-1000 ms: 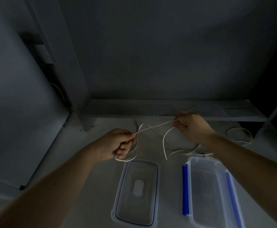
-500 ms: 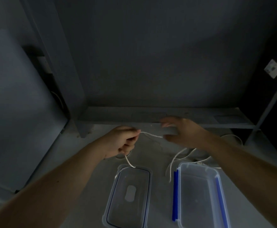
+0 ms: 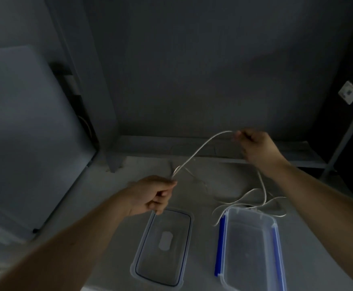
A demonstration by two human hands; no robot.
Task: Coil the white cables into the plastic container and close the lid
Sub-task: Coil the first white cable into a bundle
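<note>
A thin white cable [image 3: 200, 150] stretches in the air between my two hands. My left hand [image 3: 153, 194] pinches one part of it just above the lid's far end. My right hand [image 3: 255, 147], raised near the back ledge, grips another part. From there the cable drops and lies in loose loops on the table behind the container. The clear plastic container [image 3: 249, 246] with blue side clips stands open at the lower right with nothing visible inside. Its clear lid [image 3: 165, 248] lies flat to its left.
A low grey ledge [image 3: 213, 148] runs along the back of the pale table [image 3: 112, 227]. A grey panel [image 3: 24, 133] leans at the left, and a metal frame leg [image 3: 343, 139] stands at the right. The scene is dim.
My right hand, open half a second ago, has taken hold of the cable and lifted up and to the right, drawing it out from my left hand.
</note>
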